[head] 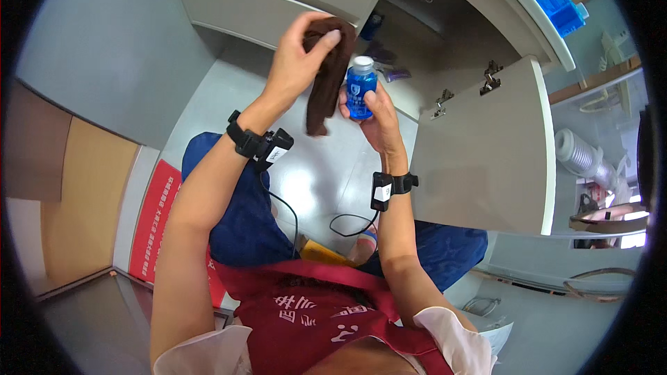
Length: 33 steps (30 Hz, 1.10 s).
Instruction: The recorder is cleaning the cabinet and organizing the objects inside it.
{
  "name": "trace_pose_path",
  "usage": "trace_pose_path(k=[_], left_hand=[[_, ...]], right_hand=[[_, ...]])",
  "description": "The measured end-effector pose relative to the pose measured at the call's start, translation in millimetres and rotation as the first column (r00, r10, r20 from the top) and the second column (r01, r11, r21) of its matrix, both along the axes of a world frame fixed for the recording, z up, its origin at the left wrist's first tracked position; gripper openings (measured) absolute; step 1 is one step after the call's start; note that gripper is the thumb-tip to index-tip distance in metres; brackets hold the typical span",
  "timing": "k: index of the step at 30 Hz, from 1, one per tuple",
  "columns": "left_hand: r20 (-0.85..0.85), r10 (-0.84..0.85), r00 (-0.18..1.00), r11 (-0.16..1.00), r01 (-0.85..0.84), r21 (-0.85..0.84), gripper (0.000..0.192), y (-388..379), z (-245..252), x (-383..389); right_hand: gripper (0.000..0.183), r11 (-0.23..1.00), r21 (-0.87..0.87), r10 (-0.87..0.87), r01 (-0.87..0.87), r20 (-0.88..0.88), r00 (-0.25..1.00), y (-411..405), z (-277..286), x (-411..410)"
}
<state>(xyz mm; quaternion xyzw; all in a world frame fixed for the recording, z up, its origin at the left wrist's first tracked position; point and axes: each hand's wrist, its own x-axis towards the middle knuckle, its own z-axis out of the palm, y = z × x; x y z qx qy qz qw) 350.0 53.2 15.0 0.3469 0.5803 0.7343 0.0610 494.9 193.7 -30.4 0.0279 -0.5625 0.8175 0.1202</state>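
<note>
A dark brown cloth [331, 78] hangs from my left hand [302, 57], pinched between thumb and fingers in front of the cabinet. Just right of it, my right hand [380, 114] grips a small clear bottle of blue liquid [361, 88] with a white cap, held upright. The cloth and bottle are close together; whether they touch I cannot tell. Beyond both hands stands an open cabinet, its hinged door [479, 156] swung out to the right. Inside are a dark blue item [371, 26] and a purple packet [397, 74], partly in shadow.
Two blue bottles [560, 8] stand on the countertop edge [526, 5] at upper right. Closed drawer fronts [245, 5] are at upper left. A red printed mat [156, 219] lies on the floor at left. Cables [292, 208] hang from both wrist devices. A yellow object [323, 252] is between my legs.
</note>
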Motion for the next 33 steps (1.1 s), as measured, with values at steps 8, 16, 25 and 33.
trace_pose_path(k=[8,16,25,33], left_hand=[[0.026,-0.793,0.609,0.606,0.792,-0.08,0.07,-9.1,11.1,2.6],[0.065,-0.494,0.867,0.869,0.49,0.07,0.045,-2.2,11.9,23.2],[-0.05,-0.139,0.989,0.989,0.136,-0.062,0.031,2.6,1.9,46.3],[-0.508,0.034,0.861,0.991,-0.096,-0.097,0.033,-7.6,8.7,40.6]], right_hand=[[0.067,0.96,-0.176,0.202,-0.218,-0.103,0.974,-12.0,-23.7,1.6],[0.06,0.862,-0.453,0.116,-0.228,-0.263,0.958,-13.5,-18.4,-4.7],[0.057,0.975,-0.128,-0.199,0.183,-0.126,0.972,-12.3,-3.7,-2.3],[0.053,0.744,0.256,-0.583,0.617,-0.202,0.787,6.9,-11.4,-6.1]])
